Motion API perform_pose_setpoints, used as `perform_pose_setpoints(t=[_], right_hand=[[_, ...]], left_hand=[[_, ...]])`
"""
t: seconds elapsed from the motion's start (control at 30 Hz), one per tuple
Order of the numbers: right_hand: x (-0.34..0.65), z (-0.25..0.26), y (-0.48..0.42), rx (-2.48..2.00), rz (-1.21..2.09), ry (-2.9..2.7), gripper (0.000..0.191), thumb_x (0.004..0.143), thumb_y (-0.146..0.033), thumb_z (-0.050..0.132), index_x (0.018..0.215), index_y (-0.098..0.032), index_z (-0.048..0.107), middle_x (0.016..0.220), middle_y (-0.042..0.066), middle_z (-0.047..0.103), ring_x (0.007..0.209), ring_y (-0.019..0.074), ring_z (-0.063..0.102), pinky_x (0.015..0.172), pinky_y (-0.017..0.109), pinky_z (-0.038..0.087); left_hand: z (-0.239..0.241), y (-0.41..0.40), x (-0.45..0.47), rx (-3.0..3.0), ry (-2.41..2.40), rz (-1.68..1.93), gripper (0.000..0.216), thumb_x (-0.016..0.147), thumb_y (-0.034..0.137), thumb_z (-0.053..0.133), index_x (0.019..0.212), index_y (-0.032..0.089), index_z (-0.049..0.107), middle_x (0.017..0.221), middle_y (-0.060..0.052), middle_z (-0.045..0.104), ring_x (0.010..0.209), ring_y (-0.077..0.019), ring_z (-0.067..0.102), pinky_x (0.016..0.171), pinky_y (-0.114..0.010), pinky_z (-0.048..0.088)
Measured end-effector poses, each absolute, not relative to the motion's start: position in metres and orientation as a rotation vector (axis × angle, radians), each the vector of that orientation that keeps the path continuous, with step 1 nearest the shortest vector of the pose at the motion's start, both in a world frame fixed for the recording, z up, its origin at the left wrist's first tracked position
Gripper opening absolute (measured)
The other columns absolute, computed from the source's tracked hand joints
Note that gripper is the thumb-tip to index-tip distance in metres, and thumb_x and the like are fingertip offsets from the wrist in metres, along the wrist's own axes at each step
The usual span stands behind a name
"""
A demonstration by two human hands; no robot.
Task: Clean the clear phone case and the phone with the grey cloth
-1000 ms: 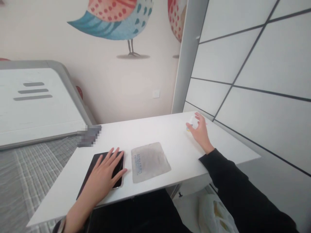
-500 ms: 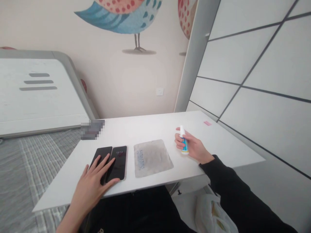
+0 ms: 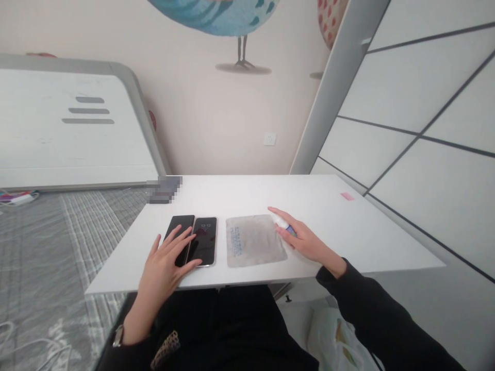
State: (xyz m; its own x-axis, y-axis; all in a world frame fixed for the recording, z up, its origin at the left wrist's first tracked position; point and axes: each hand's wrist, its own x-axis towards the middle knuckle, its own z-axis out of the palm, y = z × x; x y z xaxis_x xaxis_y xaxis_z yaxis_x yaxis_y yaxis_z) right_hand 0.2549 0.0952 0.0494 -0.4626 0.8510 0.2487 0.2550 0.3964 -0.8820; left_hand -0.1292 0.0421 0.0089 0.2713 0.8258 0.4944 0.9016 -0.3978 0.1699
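Two dark phones lie side by side on the white table: the left phone and the right phone, whose screen is lit. My left hand rests on them with fingers spread flat. A grey cleaning cloth lies to their right. My right hand holds a small white spray bottle tipped low at the cloth's right edge, with the index finger stretched along it.
A small pink scrap lies near the table's far right. A blurred dark object sits at the far left corner. A bed with a white headboard stands left; a panelled wall is right. A plastic bag lies below.
My right hand picked the spray bottle up from the far right of the table and brought it down to the cloth's edge. My left hand slid back, uncovering two phones.
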Motion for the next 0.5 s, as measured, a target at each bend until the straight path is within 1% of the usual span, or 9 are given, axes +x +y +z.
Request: perform_pose_setpoints(t=[0.03, 0.07, 0.1, 0.13, 0.2, 0.3, 0.37, 0.43, 0.5], right_hand=[[0.253, 0.049, 0.098, -0.978, 0.965, -2.009, 0.05, 0.102, -0.05, 0.051, 0.15, -0.036, 0.046, 0.132, 0.009, 0.064, 0.102, 0.0252, 0.068, 0.085, 0.04, 0.06], [0.251, 0.048, 0.101, -1.004, 0.886, -2.083, 0.048, 0.102, -0.048, 0.051, 0.148, -0.034, 0.051, 0.142, 0.008, 0.061, 0.119, 0.0294, 0.063, 0.099, 0.046, 0.055], [0.248, 0.047, 0.104, -1.023, 0.814, -2.155, 0.046, 0.102, -0.046, 0.05, 0.146, -0.034, 0.053, 0.147, 0.008, 0.059, 0.129, 0.0317, 0.059, 0.108, 0.051, 0.048], [0.246, 0.046, 0.106, -1.04, 0.751, -2.222, 0.045, 0.102, -0.043, 0.049, 0.146, -0.033, 0.054, 0.146, 0.007, 0.06, 0.131, 0.0328, 0.058, 0.111, 0.053, 0.045], [0.241, 0.042, 0.109, -1.067, 0.642, -2.342, 0.042, 0.103, -0.038, 0.047, 0.142, -0.031, 0.058, 0.135, 0.009, 0.068, 0.119, 0.0332, 0.066, 0.106, 0.055, 0.048], [0.238, 0.036, 0.111, -1.098, 0.497, -2.461, 0.037, 0.103, -0.034, 0.045, 0.135, -0.027, 0.064, 0.122, 0.011, 0.073, 0.096, 0.0309, 0.073, 0.092, 0.05, 0.055], [0.24, 0.034, 0.111, -1.109, 0.411, -2.504, 0.037, 0.105, -0.034, 0.043, 0.136, -0.026, 0.062, 0.124, 0.011, 0.073, 0.093, 0.0299, 0.073, 0.087, 0.047, 0.057], [0.243, 0.033, 0.112, -1.116, 0.341, -2.522, 0.039, 0.106, -0.035, 0.041, 0.14, -0.027, 0.057, 0.128, 0.01, 0.071, 0.095, 0.0292, 0.073, 0.086, 0.045, 0.057], [0.246, 0.034, 0.112, -1.12, 0.289, -2.525, 0.039, 0.107, -0.036, 0.04, 0.141, -0.026, 0.056, 0.128, 0.01, 0.071, 0.093, 0.0285, 0.073, 0.085, 0.045, 0.057]], left_hand=[[0.009, 0.041, -0.129, -2.38, -1.63, -0.8, 0.068, 0.097, 0.073, 0.039, 0.135, 0.022, 0.062, 0.145, -0.015, 0.063, 0.144, -0.0387, 0.049, 0.117, -0.07, 0.033], [0.01, 0.04, -0.128, -2.374, -1.631, -0.808, 0.065, 0.098, 0.071, 0.04, 0.134, 0.022, 0.062, 0.144, -0.015, 0.064, 0.143, -0.0382, 0.05, 0.118, -0.07, 0.031], [0.01, 0.039, -0.127, -2.367, -1.636, -0.81, 0.062, 0.099, 0.069, 0.041, 0.134, 0.023, 0.062, 0.144, -0.014, 0.064, 0.143, -0.0378, 0.051, 0.118, -0.07, 0.029], [0.011, 0.038, -0.127, -2.358, -1.646, -0.812, 0.059, 0.099, 0.067, 0.043, 0.134, 0.023, 0.062, 0.144, -0.014, 0.064, 0.142, -0.0376, 0.051, 0.119, -0.071, 0.027], [0.011, 0.037, -0.126, -2.34, -1.668, -0.819, 0.054, 0.1, 0.063, 0.045, 0.133, 0.024, 0.062, 0.142, -0.013, 0.065, 0.14, -0.0372, 0.053, 0.12, -0.071, 0.024], [0.011, 0.036, -0.125, -2.334, -1.685, -0.838, 0.049, 0.101, 0.059, 0.048, 0.131, 0.024, 0.064, 0.14, -0.013, 0.067, 0.136, -0.0365, 0.058, 0.12, -0.07, 0.023], [0.011, 0.037, -0.124, -2.333, -1.688, -0.852, 0.048, 0.101, 0.058, 0.049, 0.131, 0.024, 0.064, 0.138, -0.013, 0.068, 0.134, -0.0361, 0.06, 0.12, -0.068, 0.025], [0.011, 0.037, -0.124, -2.325, -1.693, -0.866, 0.047, 0.1, 0.057, 0.05, 0.13, 0.023, 0.065, 0.138, -0.013, 0.069, 0.132, -0.0357, 0.061, 0.12, -0.067, 0.025], [0.011, 0.037, -0.123, -2.312, -1.709, -0.882, 0.046, 0.1, 0.056, 0.05, 0.128, 0.023, 0.066, 0.137, -0.014, 0.069, 0.131, -0.0352, 0.062, 0.121, -0.066, 0.026]])
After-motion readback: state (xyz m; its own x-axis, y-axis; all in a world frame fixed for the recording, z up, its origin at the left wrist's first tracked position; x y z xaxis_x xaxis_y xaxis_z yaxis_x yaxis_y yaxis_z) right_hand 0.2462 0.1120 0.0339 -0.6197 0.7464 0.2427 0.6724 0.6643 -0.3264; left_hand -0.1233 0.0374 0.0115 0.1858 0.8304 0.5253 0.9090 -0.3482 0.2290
